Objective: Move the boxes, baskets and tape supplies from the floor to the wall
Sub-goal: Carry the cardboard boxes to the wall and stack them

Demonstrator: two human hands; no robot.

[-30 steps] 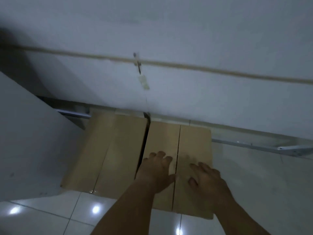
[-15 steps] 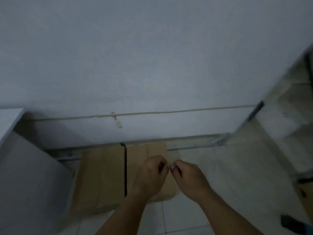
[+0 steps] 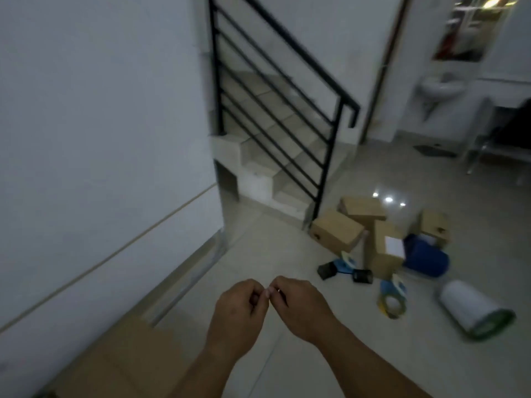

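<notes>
My left hand [image 3: 238, 311] and my right hand [image 3: 301, 308] hover together above the floor, fingers curled, fingertips touching, with nothing visible in them. A flat cardboard box [image 3: 123, 360] lies against the wall at the lower left. To the right, several cardboard boxes [image 3: 336, 235] lie scattered on the tiles beside a blue basket [image 3: 425, 258]. A white basket with a green rim [image 3: 474, 308] lies on its side. Two blue tape dispensers [image 3: 392, 297] and small black items [image 3: 362, 275] sit in front of the boxes.
A white wall [image 3: 100, 139] runs along the left, with a metal rail [image 3: 186, 280] at its foot. Stairs with a black railing [image 3: 273, 110] rise behind the pile. A sink [image 3: 439, 87] and metal furniture legs [image 3: 474, 150] stand at the far right.
My hands lifted off the box top by the wall and came together with curled fingers. The view swung right, from the wall and boxes to the room and the pile.
</notes>
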